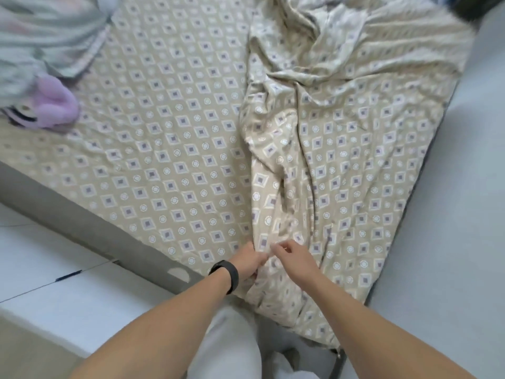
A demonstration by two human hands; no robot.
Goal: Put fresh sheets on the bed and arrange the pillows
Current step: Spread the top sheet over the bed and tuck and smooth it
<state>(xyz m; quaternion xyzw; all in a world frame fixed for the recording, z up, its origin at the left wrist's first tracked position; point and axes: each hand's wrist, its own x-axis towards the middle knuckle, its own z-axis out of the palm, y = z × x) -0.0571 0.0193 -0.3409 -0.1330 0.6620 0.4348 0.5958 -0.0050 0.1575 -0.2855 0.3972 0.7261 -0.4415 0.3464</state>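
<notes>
A beige sheet (169,127) printed with diamonds and small circles is being seen spread flat over the left part of the bed (82,212), whose grey side is running diagonally along the lower left. A second cloth of the same print, the rumpled sheet (341,138), is lying bunched and creased over the right part of the bed, its folds running from the far end down to the near corner, where its edge is hanging over the side.

At that near corner the fabric is being worked by both hands. The left hand (247,262), with a black band (226,276) worn at the wrist, is being pressed into a fold of the rumpled sheet; its fingers are buried in the cloth, so the grip appears to be grasping the fold, though the fingertips are hidden. The right hand (293,257) is being held just beside it, the fingers curled and a small ridge of the same sheet being pinched between thumb and forefinger.

A purple plush toy (56,105) is lying at the left edge of the bed, touching a pale green striped blanket (46,31) heaped at the far left corner. Pale floor (54,269) is being shown to the left.
</notes>
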